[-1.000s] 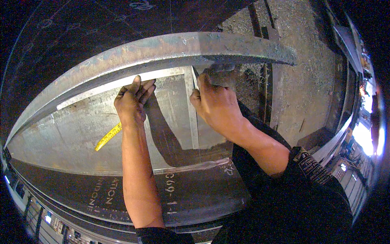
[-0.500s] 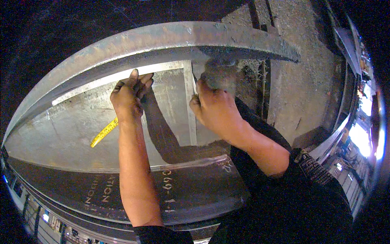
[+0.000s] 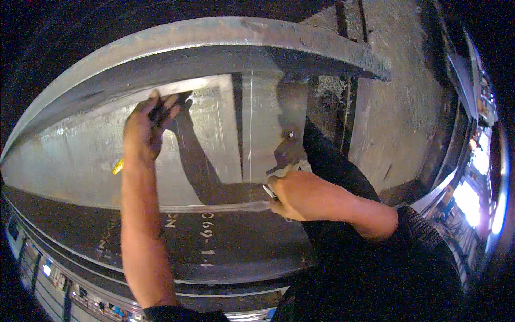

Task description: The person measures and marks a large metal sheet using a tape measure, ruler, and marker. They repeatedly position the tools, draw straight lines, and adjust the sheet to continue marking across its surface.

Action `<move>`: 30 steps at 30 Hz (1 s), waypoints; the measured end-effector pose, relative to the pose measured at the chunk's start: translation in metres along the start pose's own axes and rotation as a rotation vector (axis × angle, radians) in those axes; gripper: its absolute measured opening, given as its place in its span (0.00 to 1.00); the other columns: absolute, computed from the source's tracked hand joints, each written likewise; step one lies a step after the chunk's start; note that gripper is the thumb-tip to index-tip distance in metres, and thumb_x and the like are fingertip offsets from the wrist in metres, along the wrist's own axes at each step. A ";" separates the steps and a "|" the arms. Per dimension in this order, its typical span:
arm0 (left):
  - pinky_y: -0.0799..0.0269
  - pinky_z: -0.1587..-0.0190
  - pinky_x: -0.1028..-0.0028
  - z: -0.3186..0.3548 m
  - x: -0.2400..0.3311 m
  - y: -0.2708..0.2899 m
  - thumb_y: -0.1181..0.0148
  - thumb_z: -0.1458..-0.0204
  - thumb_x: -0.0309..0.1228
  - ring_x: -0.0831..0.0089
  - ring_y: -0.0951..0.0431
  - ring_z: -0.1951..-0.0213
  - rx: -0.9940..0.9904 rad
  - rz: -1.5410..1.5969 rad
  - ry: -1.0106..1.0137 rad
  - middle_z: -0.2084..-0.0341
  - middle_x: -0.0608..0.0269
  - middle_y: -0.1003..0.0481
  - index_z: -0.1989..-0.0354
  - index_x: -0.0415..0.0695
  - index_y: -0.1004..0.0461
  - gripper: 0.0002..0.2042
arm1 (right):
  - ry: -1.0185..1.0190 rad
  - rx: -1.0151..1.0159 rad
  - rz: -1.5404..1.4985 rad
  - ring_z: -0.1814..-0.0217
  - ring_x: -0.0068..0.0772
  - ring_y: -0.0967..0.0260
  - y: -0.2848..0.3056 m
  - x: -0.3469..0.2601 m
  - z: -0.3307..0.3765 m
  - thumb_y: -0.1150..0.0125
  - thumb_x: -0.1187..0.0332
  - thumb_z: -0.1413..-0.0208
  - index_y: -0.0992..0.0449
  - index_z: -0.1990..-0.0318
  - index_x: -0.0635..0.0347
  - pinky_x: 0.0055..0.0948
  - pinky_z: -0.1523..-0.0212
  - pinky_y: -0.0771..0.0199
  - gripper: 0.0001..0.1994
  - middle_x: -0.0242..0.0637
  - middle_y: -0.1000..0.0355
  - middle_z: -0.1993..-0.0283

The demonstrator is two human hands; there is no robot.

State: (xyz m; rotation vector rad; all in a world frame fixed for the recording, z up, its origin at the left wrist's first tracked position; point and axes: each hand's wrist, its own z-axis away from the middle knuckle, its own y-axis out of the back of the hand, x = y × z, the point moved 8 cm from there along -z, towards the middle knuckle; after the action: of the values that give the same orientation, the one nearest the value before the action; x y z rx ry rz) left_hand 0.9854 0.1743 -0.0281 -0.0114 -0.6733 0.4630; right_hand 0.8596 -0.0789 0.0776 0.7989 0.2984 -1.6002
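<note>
A steel square (image 3: 210, 84) with one long and one short arm lies along the grey web of a large steel beam (image 3: 107, 145). My left hand (image 3: 147, 126) grips its long arm, thumb and fingers at the edge; the fingers are partly in shadow. A dark strip of shadow runs beside the short arm, and right of it a thin pale line (image 3: 251, 118) crosses the web. Low on the web, near its lower edge, my right hand (image 3: 300, 194) is closed on a thin pale marking stick (image 3: 267, 191), whose tip pokes out.
A yellow tape measure blade (image 3: 118, 166) shows beside my left forearm, mostly hidden by it. The beam's upper flange (image 3: 214, 33) curves across the far side. Nearer me, the lower flange (image 3: 188, 247) carries pale painted markings. Dusty floor (image 3: 397, 118) lies to the right.
My right hand has moved down from beside the square's corner to the web's lower edge. My left hand and the square have shifted left, leaving the pale line exposed.
</note>
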 end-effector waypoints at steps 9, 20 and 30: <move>0.29 0.69 0.72 0.167 0.063 0.143 0.48 0.40 0.41 0.73 0.28 0.70 0.496 -0.024 -0.036 0.68 0.67 0.28 0.51 0.45 0.28 0.15 | 0.023 -0.332 0.181 0.67 0.60 0.26 -0.015 0.022 0.020 0.45 0.61 0.45 0.30 0.58 0.68 0.53 0.63 0.25 0.16 0.56 0.26 0.73; 0.34 0.64 0.79 0.364 -0.025 0.221 0.50 0.39 0.41 0.80 0.28 0.66 0.917 -0.713 -0.056 0.58 0.65 0.24 0.44 0.41 0.27 0.20 | 0.113 -0.367 0.352 0.75 0.58 0.27 0.026 0.067 0.039 0.41 0.63 0.46 0.35 0.56 0.66 0.52 0.73 0.28 0.17 0.51 0.28 0.79; 0.38 0.37 0.64 0.383 -0.049 0.159 0.60 0.35 0.32 0.60 0.34 0.38 0.994 -1.103 -0.266 0.39 0.51 0.33 0.41 0.40 0.30 0.19 | -0.015 -0.358 0.502 0.71 0.59 0.27 0.052 0.094 0.031 0.42 0.65 0.46 0.37 0.54 0.61 0.53 0.70 0.27 0.16 0.51 0.26 0.75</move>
State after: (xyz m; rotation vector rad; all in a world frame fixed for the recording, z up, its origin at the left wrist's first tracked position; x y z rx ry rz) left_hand 0.6557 0.2443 0.2181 1.3165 -0.5487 -0.3224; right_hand 0.8990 -0.1807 0.0529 0.5298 0.3309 -1.0422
